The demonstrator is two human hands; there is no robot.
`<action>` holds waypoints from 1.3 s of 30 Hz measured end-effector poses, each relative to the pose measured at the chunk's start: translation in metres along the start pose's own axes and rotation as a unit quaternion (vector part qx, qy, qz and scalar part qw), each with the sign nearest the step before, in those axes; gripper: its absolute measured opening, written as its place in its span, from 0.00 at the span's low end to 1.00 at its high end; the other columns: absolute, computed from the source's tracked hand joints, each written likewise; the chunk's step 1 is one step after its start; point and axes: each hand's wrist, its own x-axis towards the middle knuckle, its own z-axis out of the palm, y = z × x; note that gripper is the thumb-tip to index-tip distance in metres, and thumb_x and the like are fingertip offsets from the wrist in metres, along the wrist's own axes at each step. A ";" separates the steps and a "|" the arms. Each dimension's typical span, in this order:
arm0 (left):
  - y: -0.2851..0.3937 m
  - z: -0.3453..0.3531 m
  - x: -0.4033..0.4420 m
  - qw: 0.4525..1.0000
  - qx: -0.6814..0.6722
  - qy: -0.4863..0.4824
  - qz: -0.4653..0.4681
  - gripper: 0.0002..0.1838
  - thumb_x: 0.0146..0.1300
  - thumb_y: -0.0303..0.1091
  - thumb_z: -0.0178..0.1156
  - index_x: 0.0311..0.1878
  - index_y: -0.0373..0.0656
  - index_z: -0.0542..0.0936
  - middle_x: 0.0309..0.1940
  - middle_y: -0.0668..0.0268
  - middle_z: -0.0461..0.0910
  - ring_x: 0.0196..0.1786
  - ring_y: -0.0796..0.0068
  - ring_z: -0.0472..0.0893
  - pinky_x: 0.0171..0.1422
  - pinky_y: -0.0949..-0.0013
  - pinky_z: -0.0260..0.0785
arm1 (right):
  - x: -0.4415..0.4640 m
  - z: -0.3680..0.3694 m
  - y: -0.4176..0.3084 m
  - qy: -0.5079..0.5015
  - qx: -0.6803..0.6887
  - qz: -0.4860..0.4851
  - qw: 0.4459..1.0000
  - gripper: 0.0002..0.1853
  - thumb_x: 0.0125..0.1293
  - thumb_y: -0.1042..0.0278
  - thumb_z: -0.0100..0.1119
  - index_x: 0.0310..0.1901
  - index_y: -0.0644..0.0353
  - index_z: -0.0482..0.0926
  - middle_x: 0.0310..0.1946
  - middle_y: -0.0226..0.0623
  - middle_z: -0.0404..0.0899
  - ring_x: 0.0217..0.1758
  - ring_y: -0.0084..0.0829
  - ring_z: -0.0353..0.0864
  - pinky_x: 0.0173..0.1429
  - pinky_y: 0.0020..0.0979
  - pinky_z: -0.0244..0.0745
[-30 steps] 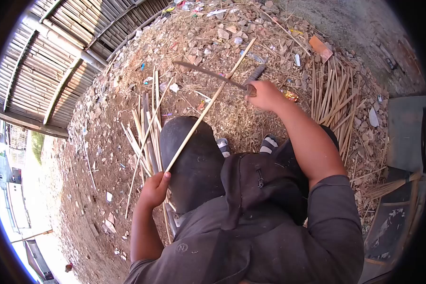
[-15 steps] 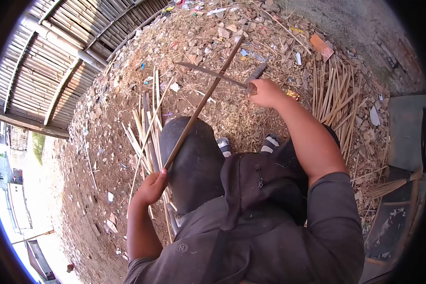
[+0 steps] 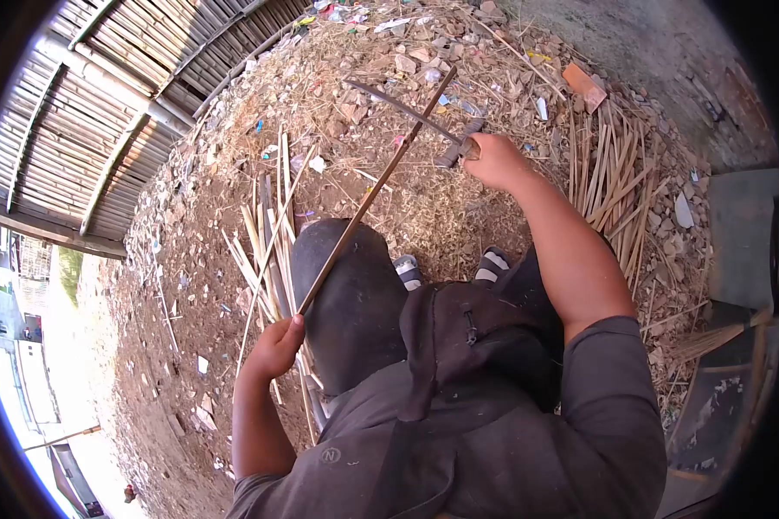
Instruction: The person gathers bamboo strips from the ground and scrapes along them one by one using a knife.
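My left hand (image 3: 275, 348) is closed around the near end of a long, thin bamboo strip (image 3: 368, 203), which slants up past my left knee and away from me. In my right hand (image 3: 496, 162) is the handle end of a long-bladed knife (image 3: 398, 105), its dark blade pointing up and to the left. The blade crosses the strip near its far end; whether they touch I cannot tell. A dark ribbed piece (image 3: 450, 156) shows beside my right fingers, partly hidden by the blade and hand.
Split bamboo strips lie in a bundle (image 3: 273, 233) by my left leg and in another pile (image 3: 614, 177) to the right. Rubble and litter cover the ground (image 3: 199, 303). A bamboo wall (image 3: 86, 130) stands at left, with a grey panel (image 3: 747, 242) at right.
The knife has swung so its tip sits higher and further right, and my right hand has shifted slightly right. The strip's far end has moved a little right; my left hand stays nearly still.
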 end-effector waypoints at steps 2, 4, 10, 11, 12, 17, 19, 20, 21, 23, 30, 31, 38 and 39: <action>-0.002 0.000 0.002 1.000 -0.009 -0.010 -0.002 0.31 0.80 0.57 0.45 0.31 0.36 0.74 0.24 0.73 0.70 0.32 0.79 0.67 0.38 0.66 0.66 | -0.011 -0.001 -0.016 -0.019 -0.025 -0.059 0.998 0.15 0.56 0.60 0.66 0.43 0.56 0.81 0.33 0.47 0.84 0.40 0.52 0.85 0.45 0.49 0.79; -0.002 0.001 0.003 1.000 -0.003 -0.008 0.001 0.31 0.80 0.57 0.45 0.32 0.36 0.74 0.24 0.72 0.70 0.32 0.78 0.67 0.38 0.65 0.66 | -0.021 0.010 -0.030 -0.040 -0.079 -0.155 0.984 0.12 0.54 0.61 0.66 0.38 0.55 0.79 0.30 0.47 0.83 0.38 0.54 0.84 0.43 0.51 0.78; -0.012 0.004 0.004 1.000 0.000 0.005 0.016 0.30 0.81 0.56 0.45 0.32 0.36 0.74 0.24 0.71 0.71 0.30 0.77 0.68 0.37 0.65 0.65 | -0.013 0.024 -0.013 -0.064 0.008 -0.106 0.992 0.15 0.55 0.59 0.67 0.42 0.57 0.82 0.33 0.48 0.84 0.41 0.53 0.85 0.45 0.48 0.79; -0.011 0.003 0.007 1.000 -0.011 0.004 0.012 0.30 0.81 0.56 0.45 0.32 0.37 0.75 0.23 0.72 0.71 0.30 0.79 0.67 0.36 0.67 0.65 | -0.003 0.024 0.001 -0.037 0.078 -0.054 0.995 0.17 0.56 0.59 0.68 0.45 0.57 0.83 0.35 0.49 0.85 0.42 0.52 0.85 0.46 0.48 0.79; -0.010 0.002 0.007 1.000 -0.023 0.002 0.005 0.30 0.81 0.56 0.44 0.32 0.38 0.75 0.23 0.74 0.71 0.29 0.80 0.66 0.36 0.68 0.64 | 0.000 0.017 -0.002 -0.077 0.036 -0.051 0.995 0.22 0.57 0.58 0.69 0.52 0.58 0.83 0.38 0.50 0.85 0.44 0.50 0.85 0.48 0.45 0.80; -0.006 0.002 0.005 0.997 -0.073 -0.030 -0.021 0.29 0.81 0.56 0.43 0.33 0.39 0.75 0.22 0.76 0.69 0.28 0.83 0.64 0.34 0.72 0.61 | -0.017 0.012 -0.025 -0.038 -0.056 -0.131 0.989 0.15 0.55 0.60 0.67 0.43 0.55 0.81 0.33 0.46 0.84 0.41 0.52 0.85 0.46 0.50 0.79; -0.007 0.003 0.007 0.997 -0.070 -0.034 -0.013 0.29 0.81 0.56 0.44 0.32 0.40 0.75 0.22 0.76 0.69 0.28 0.83 0.64 0.33 0.71 0.61 | -0.028 0.013 -0.039 -0.050 -0.100 -0.187 0.976 0.13 0.54 0.61 0.66 0.39 0.55 0.80 0.31 0.44 0.84 0.39 0.52 0.85 0.45 0.51 0.78; -0.008 0.003 0.008 0.997 -0.070 -0.035 -0.007 0.29 0.81 0.56 0.44 0.32 0.40 0.75 0.22 0.76 0.69 0.28 0.82 0.64 0.33 0.71 0.61 | -0.032 0.007 -0.049 -0.056 -0.130 -0.211 0.967 0.12 0.54 0.61 0.66 0.38 0.55 0.79 0.30 0.44 0.84 0.38 0.52 0.85 0.45 0.52 0.78; -0.010 0.002 0.008 0.999 -0.035 -0.020 0.013 0.30 0.81 0.56 0.44 0.32 0.40 0.75 0.22 0.76 0.69 0.28 0.82 0.64 0.33 0.70 0.61 | -0.033 0.003 -0.054 -0.062 -0.160 -0.236 0.956 0.11 0.53 0.62 0.66 0.36 0.55 0.78 0.29 0.43 0.84 0.38 0.52 0.85 0.44 0.53 0.78; -0.018 0.001 0.004 0.998 0.035 0.011 0.053 0.30 0.81 0.57 0.44 0.31 0.40 0.75 0.22 0.75 0.70 0.28 0.82 0.65 0.33 0.70 0.61 | -0.025 0.005 -0.034 -0.057 -0.072 -0.147 0.985 0.12 0.55 0.62 0.65 0.40 0.54 0.81 0.31 0.45 0.84 0.39 0.51 0.85 0.45 0.50 0.79; -0.026 -0.005 -0.010 0.999 -0.031 -0.018 -0.034 0.30 0.81 0.55 0.45 0.30 0.38 0.75 0.22 0.75 0.70 0.29 0.81 0.66 0.34 0.67 0.64 | -0.013 -0.001 -0.018 -0.005 -0.033 -0.073 0.997 0.13 0.55 0.63 0.64 0.43 0.54 0.82 0.34 0.48 0.84 0.41 0.50 0.86 0.47 0.50 0.79; -0.025 -0.005 -0.009 1.000 -0.019 -0.007 -0.016 0.29 0.80 0.54 0.46 0.30 0.38 0.74 0.22 0.72 0.71 0.28 0.78 0.68 0.34 0.65 0.64 | -0.020 -0.001 -0.030 -0.021 -0.044 -0.098 0.994 0.12 0.55 0.63 0.64 0.42 0.55 0.82 0.33 0.48 0.84 0.41 0.50 0.86 0.46 0.51 0.79; -0.006 0.017 -0.016 0.965 0.200 0.145 0.086 0.24 0.77 0.49 0.53 0.29 0.37 0.72 0.22 0.46 0.76 0.29 0.39 0.77 0.33 0.47 0.67 | -0.024 0.018 -0.040 -0.118 -0.043 -0.180 0.976 0.12 0.54 0.64 0.64 0.40 0.56 0.80 0.32 0.47 0.84 0.39 0.52 0.85 0.44 0.49 0.79; -0.004 0.021 -0.016 0.961 0.209 0.161 0.088 0.24 0.76 0.48 0.53 0.29 0.37 0.72 0.22 0.43 0.76 0.30 0.35 0.77 0.33 0.45 0.67 | -0.014 0.024 -0.022 -0.102 0.016 -0.142 0.984 0.12 0.54 0.66 0.63 0.41 0.57 0.81 0.31 0.48 0.84 0.39 0.52 0.86 0.44 0.49 0.79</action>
